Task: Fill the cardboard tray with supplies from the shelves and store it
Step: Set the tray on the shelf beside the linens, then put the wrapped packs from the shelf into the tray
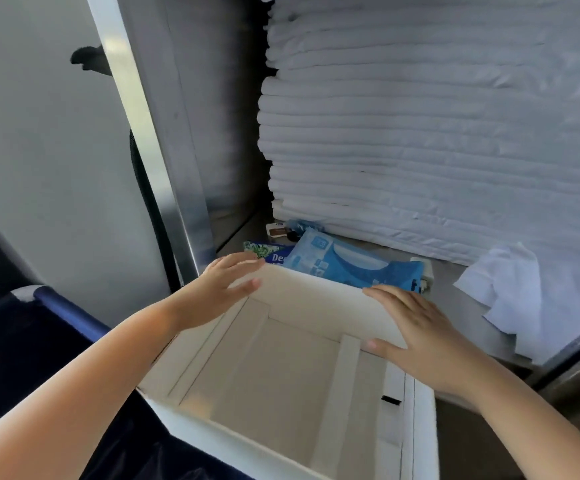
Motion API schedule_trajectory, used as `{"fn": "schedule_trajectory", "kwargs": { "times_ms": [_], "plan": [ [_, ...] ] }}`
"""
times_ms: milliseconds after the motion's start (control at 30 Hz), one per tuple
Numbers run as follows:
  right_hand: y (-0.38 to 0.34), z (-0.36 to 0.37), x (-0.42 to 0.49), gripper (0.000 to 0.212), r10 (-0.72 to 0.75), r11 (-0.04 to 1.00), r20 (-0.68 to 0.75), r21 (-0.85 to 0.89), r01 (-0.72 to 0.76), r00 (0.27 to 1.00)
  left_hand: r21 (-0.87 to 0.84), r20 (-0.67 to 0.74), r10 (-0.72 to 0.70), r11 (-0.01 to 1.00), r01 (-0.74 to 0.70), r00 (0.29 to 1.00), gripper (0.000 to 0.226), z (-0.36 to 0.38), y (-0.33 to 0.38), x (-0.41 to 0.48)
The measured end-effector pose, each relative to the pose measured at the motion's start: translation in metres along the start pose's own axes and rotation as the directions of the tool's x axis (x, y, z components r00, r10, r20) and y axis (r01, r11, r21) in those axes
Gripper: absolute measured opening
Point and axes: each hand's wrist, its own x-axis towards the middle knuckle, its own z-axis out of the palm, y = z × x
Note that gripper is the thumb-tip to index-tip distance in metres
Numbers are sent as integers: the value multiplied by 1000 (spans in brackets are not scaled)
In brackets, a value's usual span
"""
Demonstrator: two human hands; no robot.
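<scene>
Both hands: left hand [224, 287], right hand [416, 332] on cardboard tray [281, 368] far corners.

The cardboard tray [316, 296] is off-white inside, ruled with thin dark lines. Beyond it the stacked linens [420, 133] are plain white. The wipes pack [351, 265] is sky blue with white shapes. Left of it, the box [268, 252] is green-patterned and dark blue with white letters. At near left lies navy fabric [22, 341].
</scene>
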Motion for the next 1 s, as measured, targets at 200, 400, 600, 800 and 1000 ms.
{"fn": "schedule_trajectory", "kwargs": {
  "times_ms": [200,400,600,800,1000],
  "plan": [
    [-11,3,-2,65,34,995,-19,-90,-36,999,-157,5,71,985,-70,997,63,9,-9,-4],
    [-11,-6,3,54,60,998,11,-29,-60,998,-176,11,68,982,-65,998,59,13,-8,-2],
    [8,-13,12,61,93,986,50,-141,-85,994,-142,-3,64,988,-64,998,54,27,0,9],
    [23,-19,25,67,70,994,130,-96,-58,989,-117,-22,51,992,-53,998,44,23,2,17],
    [31,-18,26,63,9,989,96,-145,5,995,-209,-62,8,978,-21,998,26,19,3,31]
  ]
}}
